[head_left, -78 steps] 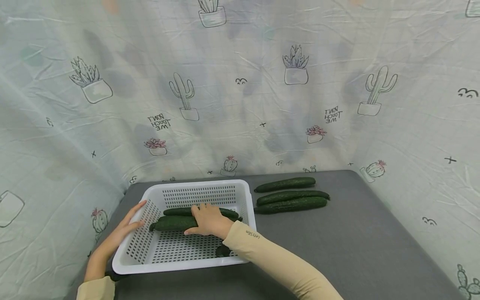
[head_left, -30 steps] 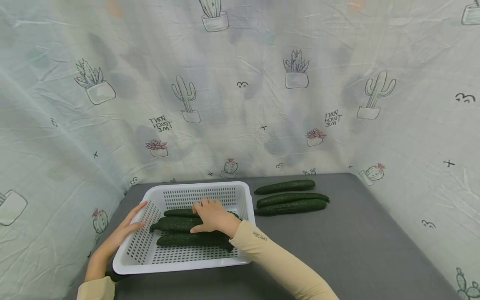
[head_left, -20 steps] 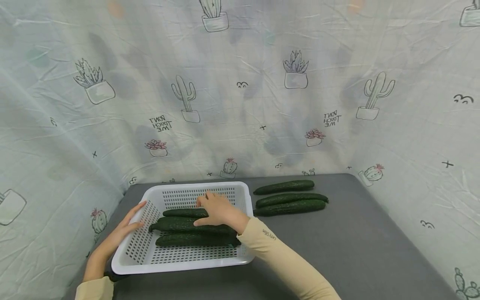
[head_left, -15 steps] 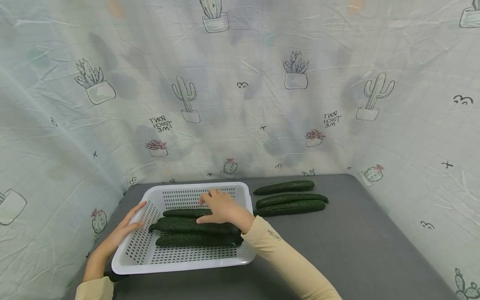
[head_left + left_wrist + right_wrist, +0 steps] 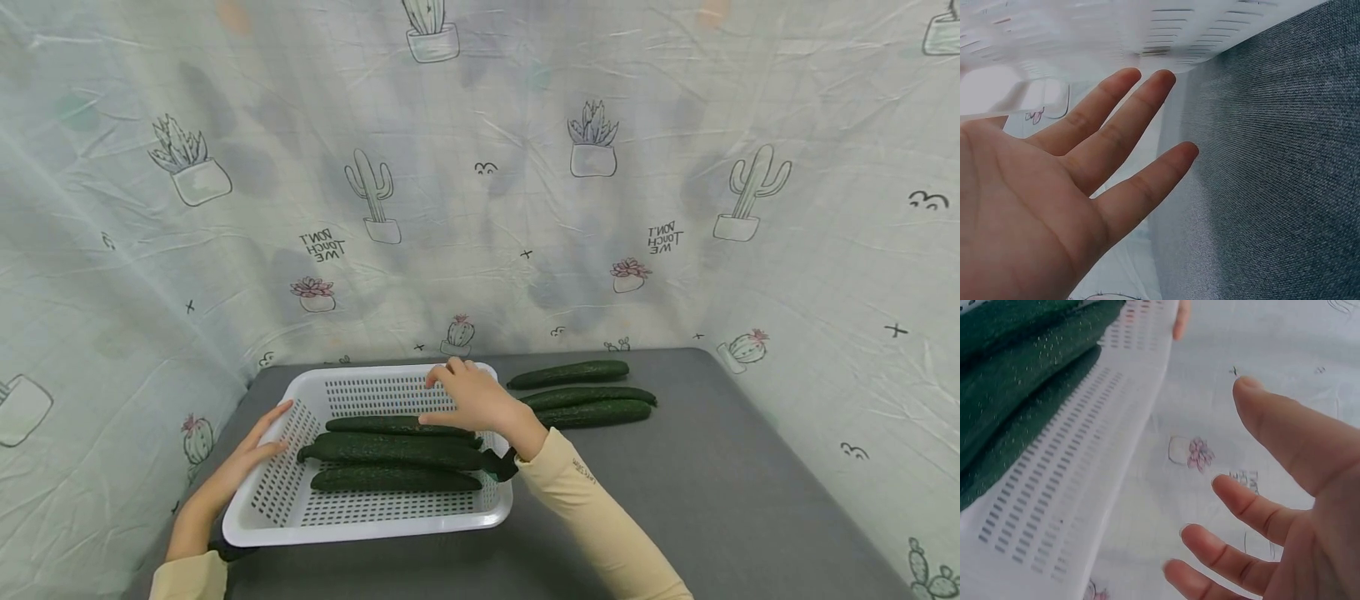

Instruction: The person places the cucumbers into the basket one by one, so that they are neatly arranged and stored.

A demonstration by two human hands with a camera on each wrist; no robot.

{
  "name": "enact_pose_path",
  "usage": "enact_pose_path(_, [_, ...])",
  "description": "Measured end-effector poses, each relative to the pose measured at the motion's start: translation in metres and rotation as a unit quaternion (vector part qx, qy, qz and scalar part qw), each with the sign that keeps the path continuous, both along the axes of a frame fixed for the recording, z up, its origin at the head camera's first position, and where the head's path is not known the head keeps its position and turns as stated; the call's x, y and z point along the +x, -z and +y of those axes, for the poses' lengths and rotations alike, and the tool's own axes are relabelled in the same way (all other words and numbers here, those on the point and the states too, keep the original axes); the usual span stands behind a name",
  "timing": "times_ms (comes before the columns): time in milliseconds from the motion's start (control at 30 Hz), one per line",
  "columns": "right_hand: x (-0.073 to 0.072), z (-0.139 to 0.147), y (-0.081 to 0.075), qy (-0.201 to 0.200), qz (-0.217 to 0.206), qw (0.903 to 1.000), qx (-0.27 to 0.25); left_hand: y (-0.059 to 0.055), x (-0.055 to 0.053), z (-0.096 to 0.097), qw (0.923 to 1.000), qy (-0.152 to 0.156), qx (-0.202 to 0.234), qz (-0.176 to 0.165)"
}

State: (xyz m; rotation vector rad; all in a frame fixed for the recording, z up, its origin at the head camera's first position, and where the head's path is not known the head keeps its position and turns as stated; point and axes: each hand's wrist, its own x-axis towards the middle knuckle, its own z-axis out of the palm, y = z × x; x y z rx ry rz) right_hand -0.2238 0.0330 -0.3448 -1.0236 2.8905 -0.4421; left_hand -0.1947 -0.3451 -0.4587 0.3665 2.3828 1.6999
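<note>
Three dark green cucumbers lie lengthwise, side by side, in a white perforated plastic basket. My left hand rests at the basket's left side, fingertips at the rim. In the left wrist view, several of its fingers are straight and spread outside the basket wall. My right hand is raised over the basket's back right corner, holding nothing, its thumb and fingers apart. The right wrist view shows that empty hand above the basket's rim.
Outside the basket, three more cucumbers lie on the grey table behind and right of my right hand. A curtain printed with cactus drawings surrounds the table at the back and sides.
My right hand has let go of the cucumbers in the basket, risen and moved right and back. The front cucumber now shows whole. My left hand has stayed at the basket's side.
</note>
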Motion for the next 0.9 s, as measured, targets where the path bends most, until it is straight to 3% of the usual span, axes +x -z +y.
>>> enact_pose_path(300, [-0.002,0.03,-0.002,0.026,-0.003,0.9987,-0.044,-0.001,0.001,0.001,1.0,-0.004,0.004,-0.004])
enact_pose_path(900, [-0.014,0.093,0.024,0.091,-0.036,0.9842,-0.148,-0.005,0.004,0.003,0.9997,-0.021,-0.011,0.005])
